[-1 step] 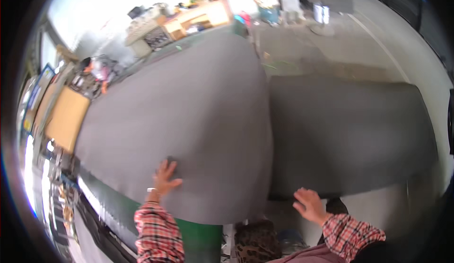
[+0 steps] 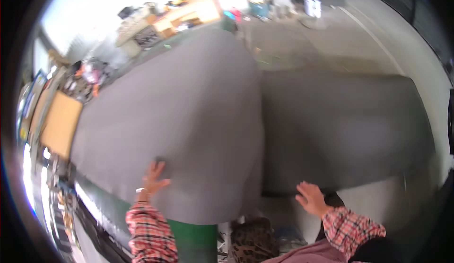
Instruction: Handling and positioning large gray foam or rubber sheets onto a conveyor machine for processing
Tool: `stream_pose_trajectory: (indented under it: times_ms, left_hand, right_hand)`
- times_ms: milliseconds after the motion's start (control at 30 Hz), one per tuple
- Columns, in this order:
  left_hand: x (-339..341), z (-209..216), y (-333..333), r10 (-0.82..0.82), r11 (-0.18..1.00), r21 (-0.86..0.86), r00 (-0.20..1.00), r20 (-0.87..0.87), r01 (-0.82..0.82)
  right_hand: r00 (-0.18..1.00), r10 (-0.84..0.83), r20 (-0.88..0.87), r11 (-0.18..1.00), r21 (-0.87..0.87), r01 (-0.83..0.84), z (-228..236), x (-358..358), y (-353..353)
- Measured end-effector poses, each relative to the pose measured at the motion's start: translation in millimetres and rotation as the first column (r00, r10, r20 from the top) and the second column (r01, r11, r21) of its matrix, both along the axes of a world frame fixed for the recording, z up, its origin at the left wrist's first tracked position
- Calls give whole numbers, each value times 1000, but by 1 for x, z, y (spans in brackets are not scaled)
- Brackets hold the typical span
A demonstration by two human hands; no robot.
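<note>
A large, smooth grey sheet (image 2: 189,102) lies over a green-topped table (image 2: 194,239) and sags along its right side. My left hand (image 2: 154,180) rests on the sheet near its front edge, fingers spread; a small dark patch shows at the fingertips, too blurred to name. To the right, a darker grey sheet (image 2: 345,126) spreads out beside the first one. At its near edge is my right hand (image 2: 312,199), fingers stretched and holding nothing. Whether it touches that edge I cannot tell.
Tan boards (image 2: 60,123) stand at the left end of the table. Behind it are a cluttered wooden bench (image 2: 198,13) and a pile of odds and ends (image 2: 94,71). A shiny metal can (image 2: 312,8) stands on the concrete floor (image 2: 378,50) at the back right.
The whole view has shifted slightly, so sheets and table sit further left and a little higher. My right hand has shifted slightly right against the darker sheet. Both hands keep their shape.
</note>
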State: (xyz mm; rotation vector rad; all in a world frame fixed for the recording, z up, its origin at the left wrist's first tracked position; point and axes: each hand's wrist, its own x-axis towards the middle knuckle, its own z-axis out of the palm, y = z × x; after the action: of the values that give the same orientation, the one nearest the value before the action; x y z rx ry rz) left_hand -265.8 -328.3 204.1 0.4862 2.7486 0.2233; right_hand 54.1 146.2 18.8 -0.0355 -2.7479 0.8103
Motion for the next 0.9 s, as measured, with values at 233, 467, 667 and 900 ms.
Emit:
stream_pose_trajectory:
  times_ms: [233, 467, 667, 900]
  left_hand:
    - [-23, 36, -7, 55, 861, -406, 848, -526, -308]
    - [216, -54, 288, -566, 710, 623, 792, 228, 328]
    - [281, -163, 310, -264, 910, 410, 680, 684, -60]
    - [224, -304, 335, 432, 227, -26, 76, 899, -974]
  right_hand:
    - [847, -83, 525, 988, 154, 1, -147, 9, 69]
    - [770, -77, 633, 930, 325, -174, -268, -23, 63]
    - [827, 166, 538, 920, 219, -326, -296, -13, 88]
    - [890, 292, 351, 956, -93, -277, -272, -22, 100]
